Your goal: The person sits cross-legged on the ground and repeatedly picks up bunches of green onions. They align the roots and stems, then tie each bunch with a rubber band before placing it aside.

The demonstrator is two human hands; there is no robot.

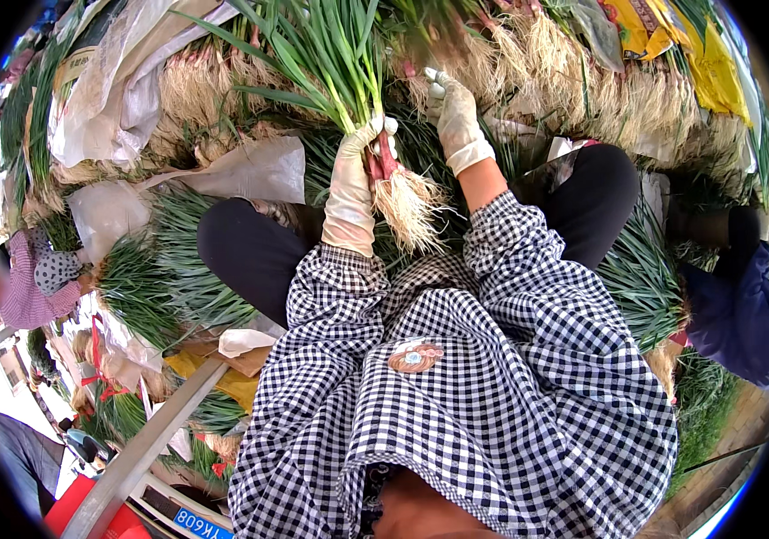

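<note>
My left hand, in a pale glove, is closed around the stems of a bunch of green garlic. Its long green leaves fan out above the fist, and reddish bulbs with pale stringy roots hang below. My right hand, gloved too, reaches forward with curled fingers to the near edge of a pile of green garlic with roots facing me. Its fingertips are beside a reddish stalk; whether they grip it I cannot tell. More green leaves lie between my bent knees.
Leafy bundles lie to my left and right. A clear plastic sheet, white sacking and yellow bags lie among the stacks. A metal rail runs at lower left. People are at far left and right.
</note>
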